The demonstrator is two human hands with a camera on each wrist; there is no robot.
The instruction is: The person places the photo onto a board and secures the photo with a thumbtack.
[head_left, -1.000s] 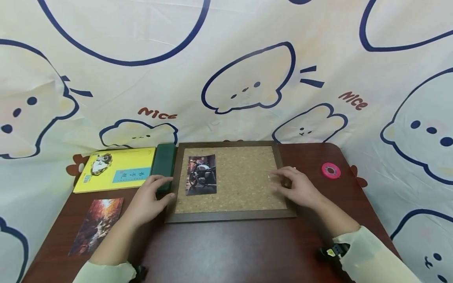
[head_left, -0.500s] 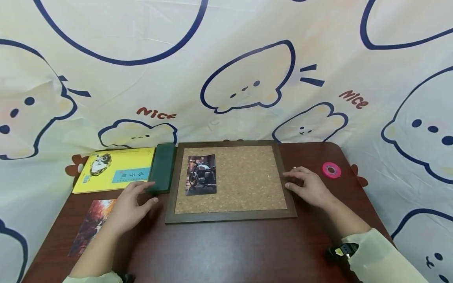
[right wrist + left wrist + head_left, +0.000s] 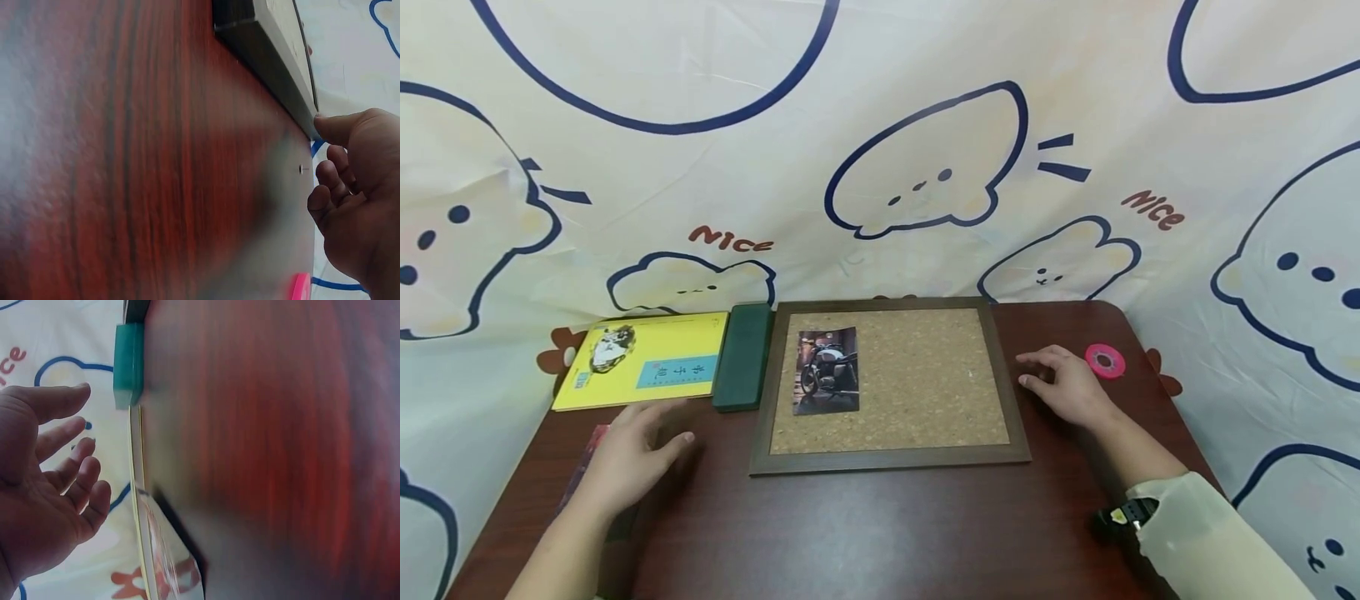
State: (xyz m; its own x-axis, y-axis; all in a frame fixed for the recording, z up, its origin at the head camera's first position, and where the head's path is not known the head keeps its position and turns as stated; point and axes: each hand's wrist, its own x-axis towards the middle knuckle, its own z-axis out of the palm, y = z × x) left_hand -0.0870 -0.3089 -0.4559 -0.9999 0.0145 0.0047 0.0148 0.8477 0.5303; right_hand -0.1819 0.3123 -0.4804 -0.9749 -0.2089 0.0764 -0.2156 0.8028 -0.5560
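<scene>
A brown-framed cork board (image 3: 917,383) lies mid-table, with a motorcycle photo (image 3: 827,371) on its left part. My left hand (image 3: 628,458) hovers over a reddish picture card (image 3: 580,471), hiding most of it. In the left wrist view that hand's fingers are loosely bent with nothing in them, and the card (image 3: 172,556) shows below them. Just past the board's right edge, my right hand (image 3: 1067,387) hangs with relaxed fingers, holding nothing. A small pin (image 3: 301,169) on the table shows beside its fingertips in the right wrist view.
To the left of the board is a dark green box (image 3: 743,358), and beside it a yellow book (image 3: 647,358). A pink round disc (image 3: 1105,361) lies behind my right hand. A patterned cloth (image 3: 880,150) hangs behind the table (image 3: 850,533).
My left hand has moved left and toward me, from the board's left edge to over the picture card. My right hand has drawn back rightward, off the board.
</scene>
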